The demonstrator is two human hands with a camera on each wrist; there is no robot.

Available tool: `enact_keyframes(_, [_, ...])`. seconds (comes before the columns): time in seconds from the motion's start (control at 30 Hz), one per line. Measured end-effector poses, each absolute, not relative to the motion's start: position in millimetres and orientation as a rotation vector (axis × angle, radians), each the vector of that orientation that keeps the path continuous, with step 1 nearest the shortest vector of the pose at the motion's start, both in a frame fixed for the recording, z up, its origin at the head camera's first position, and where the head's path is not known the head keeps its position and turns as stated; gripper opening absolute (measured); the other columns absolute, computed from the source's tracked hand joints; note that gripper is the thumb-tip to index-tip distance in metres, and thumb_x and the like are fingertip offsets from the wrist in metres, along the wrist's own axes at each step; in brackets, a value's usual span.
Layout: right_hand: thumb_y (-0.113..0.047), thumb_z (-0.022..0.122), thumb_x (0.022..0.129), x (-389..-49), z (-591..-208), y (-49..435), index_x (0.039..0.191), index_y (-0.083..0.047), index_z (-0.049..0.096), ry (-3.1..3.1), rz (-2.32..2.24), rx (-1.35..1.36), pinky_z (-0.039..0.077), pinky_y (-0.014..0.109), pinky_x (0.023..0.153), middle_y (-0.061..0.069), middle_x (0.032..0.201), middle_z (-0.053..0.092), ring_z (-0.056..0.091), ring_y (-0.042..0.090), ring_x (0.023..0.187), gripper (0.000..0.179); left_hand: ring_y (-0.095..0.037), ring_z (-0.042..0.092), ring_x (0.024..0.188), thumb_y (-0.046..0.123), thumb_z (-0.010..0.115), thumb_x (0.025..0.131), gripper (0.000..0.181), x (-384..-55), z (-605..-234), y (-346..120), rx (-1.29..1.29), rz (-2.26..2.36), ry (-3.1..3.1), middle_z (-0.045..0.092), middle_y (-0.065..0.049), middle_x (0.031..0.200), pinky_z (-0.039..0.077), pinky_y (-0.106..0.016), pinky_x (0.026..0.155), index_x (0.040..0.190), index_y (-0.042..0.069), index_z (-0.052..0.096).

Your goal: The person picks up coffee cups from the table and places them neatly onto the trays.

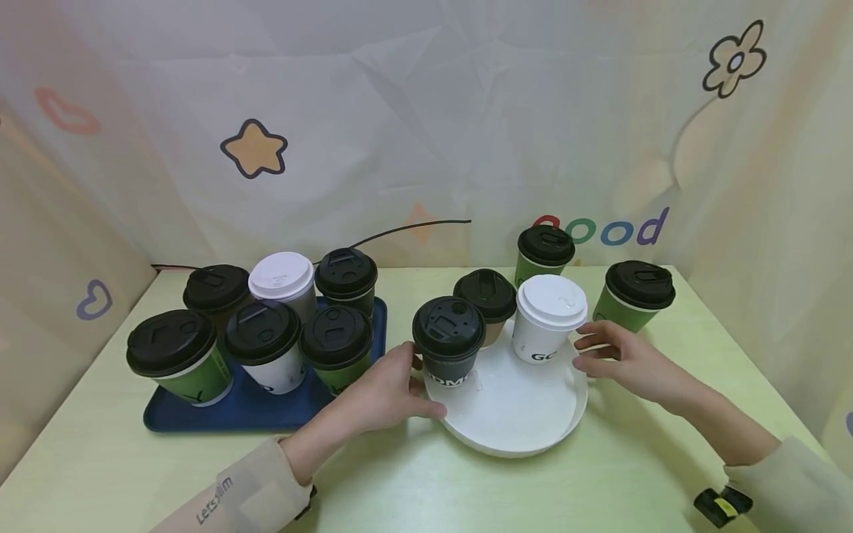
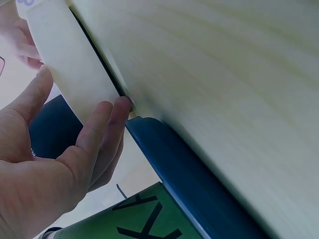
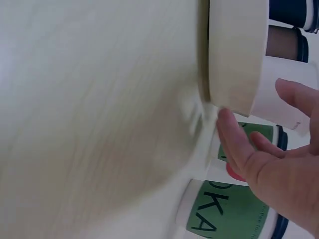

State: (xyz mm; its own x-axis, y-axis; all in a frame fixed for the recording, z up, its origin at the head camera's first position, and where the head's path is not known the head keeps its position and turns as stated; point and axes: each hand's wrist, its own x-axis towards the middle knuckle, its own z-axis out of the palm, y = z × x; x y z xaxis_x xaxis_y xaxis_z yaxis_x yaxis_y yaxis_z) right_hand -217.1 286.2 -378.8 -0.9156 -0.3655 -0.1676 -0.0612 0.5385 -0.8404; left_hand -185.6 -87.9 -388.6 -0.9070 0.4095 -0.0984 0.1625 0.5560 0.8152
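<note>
A round white tray [image 1: 513,422] carries a dark grey cup [image 1: 453,366], a brown cup [image 1: 494,333] and a white cup [image 1: 533,337], all lidded. At the tray's left side my left hand [image 1: 393,392] holds its wall, thumb at the rim and fingers by the lower edge, as the left wrist view shows. My right hand [image 1: 616,363] is at the opposite side with fingers loosely extended. In the right wrist view its fingertips [image 3: 227,117] are right at the tray's lower edge, while the thumb [image 3: 291,92] stands apart, over the white cup.
Left of the white tray, a blue rectangular tray [image 1: 220,422] bears several lidded cups, standing close to my left forearm. One green cup [image 1: 529,268] stands behind the white tray and another green cup [image 1: 620,311] beyond my right hand. A printed curtain [image 1: 413,133] borders the table.
</note>
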Motion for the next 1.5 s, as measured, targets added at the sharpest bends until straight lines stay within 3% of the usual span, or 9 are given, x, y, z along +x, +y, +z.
enact_keyframes(0.2, [-0.010,0.071,0.096,-201,-379,287,0.147,0.012,0.029,2.258,-1.430,-0.341,0.058,0.039,0.086,0.032,0.135,0.046,0.058,0.036,0.115,0.069,-0.025,0.062,0.098,0.017,0.094,0.077,0.072,-185,-385,-89,0.467,1.271,2.530,0.058,-0.016,0.123,0.054,-0.039,0.086,0.131,-0.003,0.050])
enact_keyframes(0.4, [-0.007,0.072,0.095,-199,-381,288,0.147,0.012,0.031,2.255,-1.468,-0.390,0.058,0.038,0.087,0.033,0.135,0.048,0.058,0.039,0.117,0.069,-0.026,0.063,0.103,0.017,0.094,0.077,0.074,-187,-383,-91,0.485,1.280,2.532,0.058,-0.015,0.125,0.054,-0.040,0.087,0.133,-0.001,0.049])
enact_keyframes(0.63, [-0.006,0.069,0.097,-202,-382,291,0.147,0.013,0.034,2.294,-1.433,-0.458,0.058,0.037,0.086,0.032,0.133,0.051,0.059,0.040,0.117,0.064,-0.025,0.061,0.095,0.016,0.094,0.076,0.073,-185,-382,-90,0.470,1.270,2.525,0.058,-0.016,0.119,0.053,-0.039,0.082,0.131,-0.004,0.050])
enact_keyframes(0.83, [-0.004,0.065,0.099,-210,-384,289,0.144,0.014,0.038,2.317,-1.436,-0.426,0.057,0.036,0.087,0.031,0.132,0.053,0.060,0.038,0.117,0.056,-0.023,0.053,0.084,0.003,0.090,0.075,0.060,-183,-385,-91,0.500,1.295,2.522,0.053,-0.017,0.100,0.045,-0.037,0.073,0.118,-0.004,0.049])
enact_keyframes(0.97, [-0.003,0.066,0.098,-214,-383,286,0.140,0.014,0.043,2.351,-1.434,-0.383,0.058,0.036,0.085,0.029,0.130,0.054,0.059,0.039,0.117,0.050,-0.023,0.050,0.083,-0.006,0.084,0.075,0.052,-184,-387,-91,0.534,1.282,2.553,0.049,-0.016,0.099,0.041,-0.036,0.072,0.112,-0.002,0.048])
enact_keyframes(1.07, [-0.002,0.066,0.098,-219,-380,282,0.137,0.013,0.049,2.421,-1.383,-0.387,0.059,0.036,0.081,0.026,0.126,0.056,0.059,0.038,0.116,0.046,-0.023,0.050,0.086,-0.012,0.075,0.077,0.047,-185,-387,-91,0.547,1.251,2.586,0.049,-0.015,0.103,0.042,-0.037,0.074,0.115,-0.003,0.049])
enact_keyframes(1.27, [0.001,0.062,0.097,-232,-377,272,0.134,0.010,0.057,2.587,-1.223,-0.442,0.059,0.033,0.076,0.021,0.115,0.058,0.059,0.034,0.108,0.038,-0.020,0.053,0.090,-0.009,0.051,0.096,0.039,-183,-388,-91,0.545,1.162,2.656,0.054,-0.014,0.108,0.047,-0.039,0.082,0.135,-0.012,0.047])
enact_keyframes(1.5, [0.003,0.060,0.096,-246,-379,267,0.135,0.009,0.059,2.673,-1.132,-0.515,0.055,0.030,0.082,0.022,0.123,0.063,0.061,0.039,0.115,0.039,-0.022,0.057,0.098,0.000,0.052,0.102,0.045,-181,-385,-92,0.486,1.194,2.613,0.055,-0.015,0.116,0.048,-0.043,0.091,0.143,-0.014,0.041])
